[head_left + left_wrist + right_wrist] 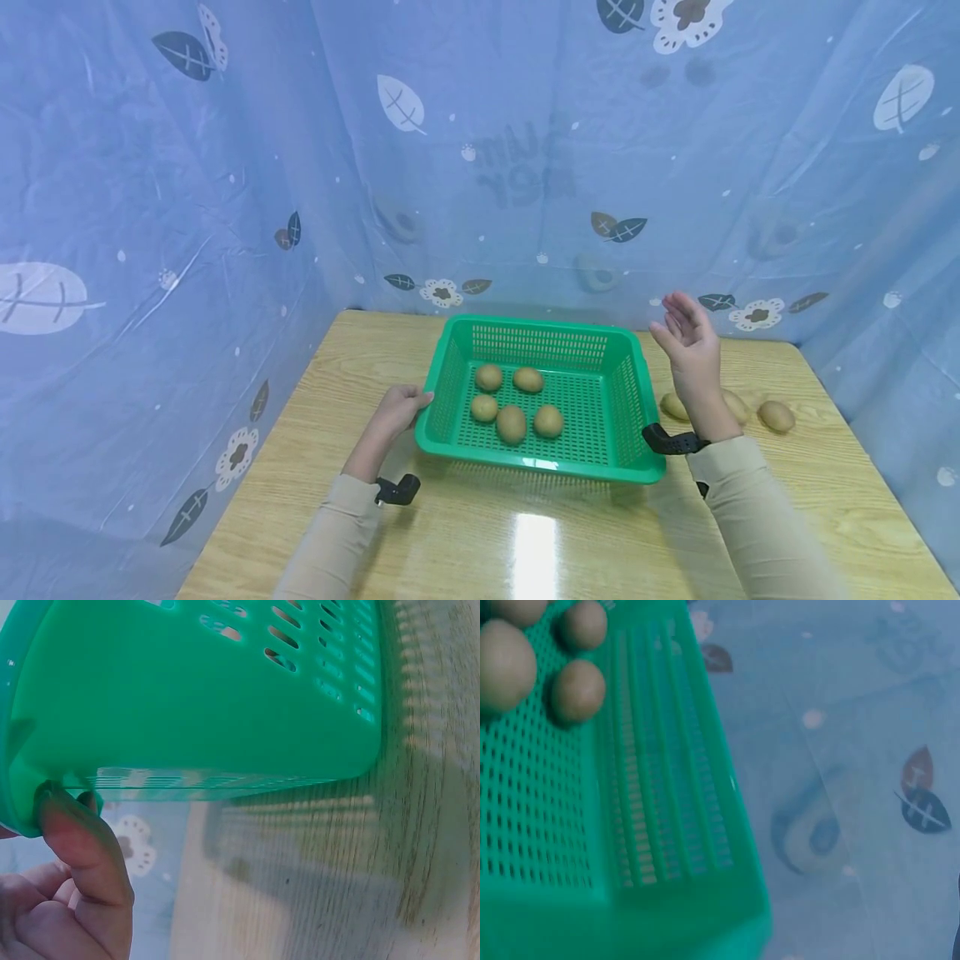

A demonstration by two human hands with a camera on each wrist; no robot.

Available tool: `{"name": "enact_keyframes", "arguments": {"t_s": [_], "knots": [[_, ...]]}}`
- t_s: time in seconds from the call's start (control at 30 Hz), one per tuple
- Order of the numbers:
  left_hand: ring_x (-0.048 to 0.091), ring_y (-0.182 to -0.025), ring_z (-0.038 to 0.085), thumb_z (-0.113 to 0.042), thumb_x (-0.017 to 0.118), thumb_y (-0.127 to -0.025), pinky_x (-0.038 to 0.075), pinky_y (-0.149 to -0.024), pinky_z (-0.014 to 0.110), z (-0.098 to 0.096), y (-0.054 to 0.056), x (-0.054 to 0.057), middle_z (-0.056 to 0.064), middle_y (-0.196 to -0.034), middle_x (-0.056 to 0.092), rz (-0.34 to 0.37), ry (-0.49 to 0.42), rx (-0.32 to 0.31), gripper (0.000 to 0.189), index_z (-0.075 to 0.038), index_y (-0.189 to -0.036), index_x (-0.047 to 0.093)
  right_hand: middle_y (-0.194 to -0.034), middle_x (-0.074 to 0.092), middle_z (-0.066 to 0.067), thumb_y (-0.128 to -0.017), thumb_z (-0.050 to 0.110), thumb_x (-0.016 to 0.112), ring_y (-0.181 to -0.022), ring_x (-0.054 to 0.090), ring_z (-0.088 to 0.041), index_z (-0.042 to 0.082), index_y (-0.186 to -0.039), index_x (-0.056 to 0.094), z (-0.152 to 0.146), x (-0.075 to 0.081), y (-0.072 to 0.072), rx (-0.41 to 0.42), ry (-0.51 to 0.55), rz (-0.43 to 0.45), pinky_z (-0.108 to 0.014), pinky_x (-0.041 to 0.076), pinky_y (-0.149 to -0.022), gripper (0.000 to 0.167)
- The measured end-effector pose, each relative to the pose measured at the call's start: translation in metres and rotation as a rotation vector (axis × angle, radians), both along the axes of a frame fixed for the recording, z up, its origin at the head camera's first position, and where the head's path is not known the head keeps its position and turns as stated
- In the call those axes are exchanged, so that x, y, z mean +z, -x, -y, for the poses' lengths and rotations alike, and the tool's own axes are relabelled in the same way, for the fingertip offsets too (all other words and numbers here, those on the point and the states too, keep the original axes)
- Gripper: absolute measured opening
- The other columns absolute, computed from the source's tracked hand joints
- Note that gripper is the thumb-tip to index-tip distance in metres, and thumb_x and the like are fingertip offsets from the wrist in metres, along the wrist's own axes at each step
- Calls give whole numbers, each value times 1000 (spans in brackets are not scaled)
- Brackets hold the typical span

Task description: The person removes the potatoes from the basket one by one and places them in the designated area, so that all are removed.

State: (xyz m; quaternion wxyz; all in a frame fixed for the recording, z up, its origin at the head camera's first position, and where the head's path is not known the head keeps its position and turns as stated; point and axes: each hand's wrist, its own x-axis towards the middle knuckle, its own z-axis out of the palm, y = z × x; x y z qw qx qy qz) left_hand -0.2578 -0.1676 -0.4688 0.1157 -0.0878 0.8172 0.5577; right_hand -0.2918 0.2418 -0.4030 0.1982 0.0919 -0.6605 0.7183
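Note:
A green plastic basket point(536, 467) with slotted walls stands on the table, several potatoes point(512, 425) lying on its floor. My left hand point(397, 410) grips the basket's left rim, thumb on top; the left wrist view shows the curled fingers point(86, 847) under the rim. Raised beyond the basket's right side, my right hand point(693, 354) holds nothing, its fingers loosely bent and thumb apart. Below that forearm, more potatoes point(776, 416) lie on the table, some partly hidden by the wrist. In the right wrist view the basket point(667, 900) and potatoes point(578, 691) show, but not the hand.
The wooden table point(450, 550) reaches back to a blue patterned curtain point(487, 167), which also hangs on the left and right. A black wrist camera mount point(671, 442) on the right arm overlaps the basket's right rim in the head view.

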Motion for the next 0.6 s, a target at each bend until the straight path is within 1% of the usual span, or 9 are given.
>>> {"name": "enact_keyframes", "arguments": {"t_s": [0.17, 0.3, 0.4, 0.6], "knots": [[58, -73, 14, -20, 51, -97, 46, -66, 25, 0, 0, 0, 7, -83, 63, 4, -2, 2, 27, 3, -102, 64, -142, 39, -13, -92, 5, 60, -137, 33, -24, -2, -143, 31, 19, -9, 8, 51, -39, 14, -26, 27, -113, 59], [57, -72, 14, -21, 51, -97, 45, -66, 25, 0, 0, -1, 7, -83, 63, 11, 9, 8, 28, 3, -104, 64, -145, 36, -17, -92, 5, 59, -138, 33, -25, -2, -144, 30, 32, -18, 14, 90, -66, 26, -29, 26, -114, 59], [56, -73, 14, -22, 51, -97, 44, -66, 25, 0, 0, -1, 8, -84, 63, 14, 7, 12, 29, 3, -105, 64, -144, 38, -15, -92, 5, 59, -137, 34, -25, 0, -143, 32, 41, -23, 19, 126, -67, 31, -33, 26, -114, 57], [58, -74, 14, -20, 51, -97, 45, -66, 24, -1, -1, 0, 9, -86, 64, 12, -11, 16, 28, 3, -105, 64, -141, 42, -11, -94, 9, 59, -136, 34, -28, 1, -141, 35, 57, -29, 26, 218, -77, 64, -35, 27, -113, 54]]}}
